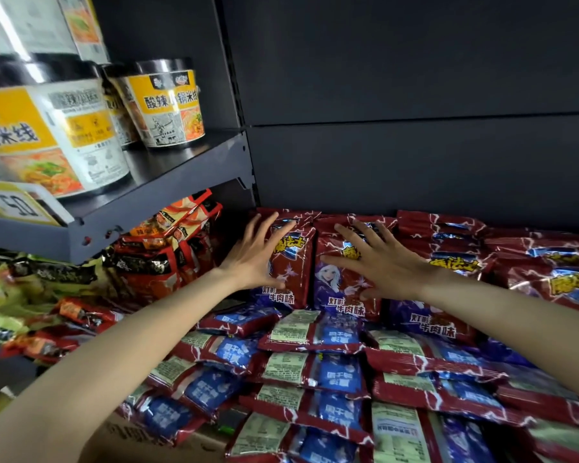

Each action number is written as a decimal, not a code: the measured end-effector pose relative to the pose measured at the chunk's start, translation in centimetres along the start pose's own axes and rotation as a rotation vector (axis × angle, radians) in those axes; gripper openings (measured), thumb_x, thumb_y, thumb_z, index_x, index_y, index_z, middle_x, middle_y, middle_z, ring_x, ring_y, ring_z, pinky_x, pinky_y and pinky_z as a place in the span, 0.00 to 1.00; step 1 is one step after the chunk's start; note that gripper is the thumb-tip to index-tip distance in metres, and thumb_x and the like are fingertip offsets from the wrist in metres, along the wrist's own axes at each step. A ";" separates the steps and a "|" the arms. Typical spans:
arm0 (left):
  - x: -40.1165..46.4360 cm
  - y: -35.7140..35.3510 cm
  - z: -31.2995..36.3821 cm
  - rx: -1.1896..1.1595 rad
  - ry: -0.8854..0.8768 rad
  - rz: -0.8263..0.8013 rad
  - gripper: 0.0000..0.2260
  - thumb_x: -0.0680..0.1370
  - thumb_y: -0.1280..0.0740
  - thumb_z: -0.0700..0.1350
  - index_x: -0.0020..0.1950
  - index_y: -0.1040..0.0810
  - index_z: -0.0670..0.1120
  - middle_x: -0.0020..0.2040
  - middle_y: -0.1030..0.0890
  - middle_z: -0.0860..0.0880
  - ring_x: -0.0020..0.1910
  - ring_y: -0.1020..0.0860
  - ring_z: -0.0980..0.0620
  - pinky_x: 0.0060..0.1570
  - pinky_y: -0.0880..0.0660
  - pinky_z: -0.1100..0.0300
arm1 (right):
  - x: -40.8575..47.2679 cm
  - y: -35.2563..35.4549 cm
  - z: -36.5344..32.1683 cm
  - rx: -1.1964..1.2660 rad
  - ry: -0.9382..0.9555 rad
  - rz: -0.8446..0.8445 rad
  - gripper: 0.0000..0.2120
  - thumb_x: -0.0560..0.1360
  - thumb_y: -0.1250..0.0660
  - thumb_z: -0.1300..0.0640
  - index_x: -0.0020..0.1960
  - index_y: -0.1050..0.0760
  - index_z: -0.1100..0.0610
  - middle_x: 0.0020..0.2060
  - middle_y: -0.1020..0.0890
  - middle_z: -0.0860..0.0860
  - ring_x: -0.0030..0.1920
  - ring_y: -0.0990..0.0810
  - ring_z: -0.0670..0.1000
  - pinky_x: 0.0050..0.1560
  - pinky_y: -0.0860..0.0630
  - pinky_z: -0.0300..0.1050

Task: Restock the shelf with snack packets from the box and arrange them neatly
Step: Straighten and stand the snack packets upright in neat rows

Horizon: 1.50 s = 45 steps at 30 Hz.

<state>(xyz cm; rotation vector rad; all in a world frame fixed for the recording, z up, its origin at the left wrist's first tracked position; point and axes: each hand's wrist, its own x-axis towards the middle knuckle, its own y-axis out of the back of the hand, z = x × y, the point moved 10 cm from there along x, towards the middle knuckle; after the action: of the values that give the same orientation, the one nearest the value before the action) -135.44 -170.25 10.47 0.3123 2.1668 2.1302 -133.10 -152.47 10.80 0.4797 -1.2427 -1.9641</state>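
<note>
Dark shelf back panel (pixel 415 145) looming behind. Left hand (pixel 253 257) and right hand (pixel 380 262) pressing upright snack packets (pixel 341 279), fingers spread, released; box (pixel 141 439) waiting at 7 o'clock. Advice: pushing evenly, keeping fronts flush.

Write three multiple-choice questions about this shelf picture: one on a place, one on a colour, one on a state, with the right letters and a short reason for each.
1. Where do the noodle cups stand?
A. on the upper left shelf
B. in the box
C. on the packets

2. What main colour are the packets under the hands?
A. green
B. red
C. white

3. How are the hands?
A. both fists
B. both open, fingers spread
C. one holds a cup

Answers:
1 A, the cups stand on the grey shelf above the packets.
2 B, their fronts are red with blue.
3 B, the left hand and right hand rest spread on the packets.
</note>
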 end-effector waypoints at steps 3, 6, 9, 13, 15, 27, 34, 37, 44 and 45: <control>0.4 0.5 0.5 -0.062 -0.019 0.053 0.55 0.63 0.23 0.58 0.75 0.61 0.62 0.76 0.60 0.55 0.75 0.59 0.46 0.62 0.31 0.41 | 0.1 0.1 0.2 0.000 0.001 0.002 0.47 0.71 0.34 0.37 0.74 0.66 0.39 0.75 0.62 0.60 0.75 0.59 0.65 0.72 0.53 0.67; 0.5 0.9 0.6 -0.098 -0.027 0.089 0.54 0.63 0.23 0.58 0.75 0.58 0.62 0.76 0.56 0.54 0.75 0.56 0.46 0.63 0.32 0.40 | 0.1 0.3 0.3 0.000 0.003 0.011 0.47 0.70 0.33 0.36 0.74 0.64 0.38 0.76 0.61 0.59 0.75 0.58 0.64 0.72 0.55 0.64; 0.1 1.3 0.2 -0.094 -0.059 0.116 0.50 0.63 0.23 0.58 0.76 0.52 0.58 0.76 0.53 0.54 0.75 0.54 0.48 0.61 0.30 0.43 | -0.1 0.4 0.3 -0.024 -0.009 0.030 0.48 0.69 0.34 0.35 0.74 0.65 0.38 0.76 0.59 0.58 0.75 0.60 0.63 0.71 0.60 0.65; -0.4 1.6 -0.5 -0.105 -0.113 0.172 0.49 0.62 0.23 0.58 0.75 0.47 0.50 0.77 0.51 0.53 0.75 0.52 0.50 0.62 0.28 0.46 | -0.3 0.1 0.6 -0.001 -0.074 0.001 0.48 0.71 0.35 0.35 0.69 0.73 0.36 0.75 0.64 0.58 0.74 0.64 0.65 0.71 0.58 0.70; -0.4 1.4 -0.5 -0.113 -0.137 0.166 0.49 0.62 0.23 0.58 0.75 0.47 0.50 0.77 0.51 0.53 0.75 0.53 0.51 0.65 0.31 0.45 | 0.0 0.1 0.5 0.009 -0.072 -0.010 0.48 0.71 0.36 0.35 0.69 0.73 0.35 0.75 0.65 0.57 0.74 0.64 0.65 0.71 0.57 0.70; -1.2 3.1 0.6 -0.018 -0.077 0.177 0.51 0.66 0.25 0.59 0.77 0.58 0.55 0.76 0.62 0.57 0.75 0.61 0.53 0.56 0.25 0.53 | 0.4 0.9 0.4 0.000 0.066 0.060 0.46 0.67 0.35 0.31 0.75 0.60 0.37 0.76 0.58 0.57 0.76 0.59 0.62 0.69 0.57 0.70; -8.4 7.8 3.8 -0.197 -0.201 0.208 0.11 0.76 0.35 0.56 0.57 0.23 0.57 0.52 0.20 0.62 0.50 0.22 0.61 0.48 0.22 0.57 | -2.5 5.6 -0.2 0.447 0.082 0.083 0.28 0.74 0.51 0.33 0.66 0.29 0.44 0.71 0.34 0.46 0.73 0.41 0.50 0.75 0.48 0.52; -11.4 6.1 3.0 -0.251 -0.231 -0.045 0.11 0.75 0.33 0.55 0.57 0.23 0.59 0.51 0.22 0.65 0.51 0.24 0.66 0.55 0.29 0.66 | -3.5 7.3 -3.5 0.712 0.152 -0.013 0.23 0.74 0.42 0.35 0.62 0.26 0.46 0.56 0.21 0.42 0.54 0.22 0.43 0.56 0.25 0.47; -13.0 0.7 -2.5 -0.316 -0.041 -0.488 0.26 0.74 0.32 0.47 0.68 0.36 0.66 0.69 0.34 0.61 0.62 0.31 0.61 0.61 0.31 0.60 | -2.8 5.5 -9.2 0.633 0.265 -0.272 0.31 0.74 0.36 0.39 0.73 0.44 0.42 0.67 0.29 0.46 0.59 0.27 0.48 0.54 0.27 0.45; -12.7 0.4 -2.5 -0.290 -0.045 -0.493 0.25 0.75 0.33 0.47 0.69 0.36 0.64 0.69 0.34 0.61 0.63 0.31 0.61 0.61 0.31 0.60 | -2.3 5.7 -8.9 0.629 0.259 -0.244 0.30 0.75 0.35 0.42 0.73 0.44 0.42 0.65 0.27 0.47 0.53 0.25 0.46 0.49 0.26 0.43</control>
<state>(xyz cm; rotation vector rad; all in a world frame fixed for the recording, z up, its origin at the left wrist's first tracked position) -123.50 -175.30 9.91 -0.1773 1.6513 2.0699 -123.56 -157.52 11.58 1.2058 -1.6776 -1.5947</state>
